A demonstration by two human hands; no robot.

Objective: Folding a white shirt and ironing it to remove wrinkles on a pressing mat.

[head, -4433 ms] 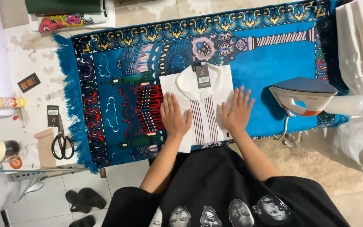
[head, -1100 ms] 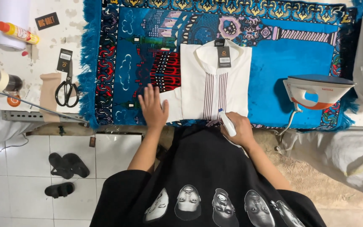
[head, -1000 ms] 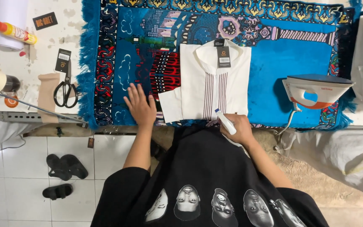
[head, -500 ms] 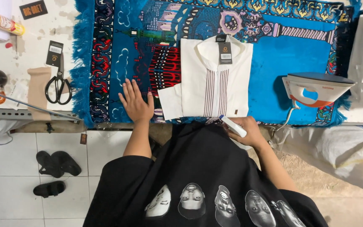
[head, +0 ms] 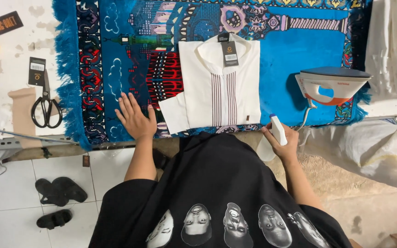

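Observation:
A folded cream shirt [head: 221,89] with dark vertical stripes and a hang tag at the collar lies on a blue patterned rug [head: 295,50] spread over the table. My left hand [head: 135,117] rests flat on the rug, fingers apart, just left of the shirt's folded sleeve. My right hand [head: 282,138] is at the table's near edge, right of the shirt, closed around a white spray bottle [head: 274,138] with a small blue tip.
A white and orange clothes iron [head: 331,85] stands on the rug to the right, its cord hanging down. Black scissors [head: 46,108] and tags lie on the bare table at left. White cloth [head: 394,46] is piled at right. Dark sandals [head: 59,190] sit on the tiled floor.
My left hand slid off the shirt onto the rug at its left. My right hand picked up the spray bottle and holds it at the table edge. The view shifted right.

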